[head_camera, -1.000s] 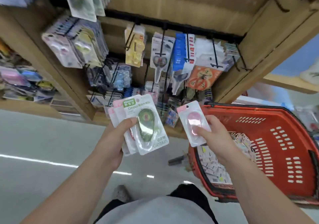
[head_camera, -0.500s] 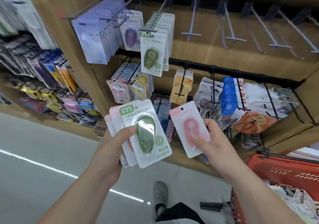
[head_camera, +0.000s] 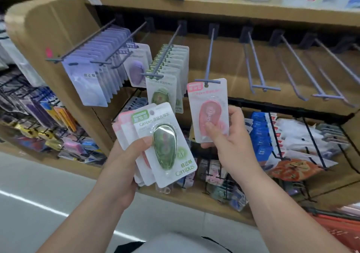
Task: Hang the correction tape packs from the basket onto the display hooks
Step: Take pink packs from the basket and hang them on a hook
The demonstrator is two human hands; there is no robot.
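Your left hand (head_camera: 124, 161) grips a fanned stack of correction tape packs (head_camera: 148, 174) in front of the display's lower shelf. The thumb lies across the face of the top green pack (head_camera: 165, 147) and the fingers are curled behind the stack. Pink-headed packs show behind the green one.

Your right hand (head_camera: 229, 141) pinches a single pink pack (head_camera: 209, 112), thumb on the blister and fingers wrapped round its right edge and back. The pack is upright. Its top edge meets the front end of a display hook (head_camera: 210, 57) near the middle of the upper rail. I cannot tell whether the hang hole is over the hook's tip.

On the rail to the left of that hook hangs a row of green packs (head_camera: 171, 63), and further left, purple packs (head_camera: 97, 73). More hooks (head_camera: 300, 63) stand along the right part of the rail.

A corner of the red basket (head_camera: 342, 231) shows at the lower right, below your right forearm.
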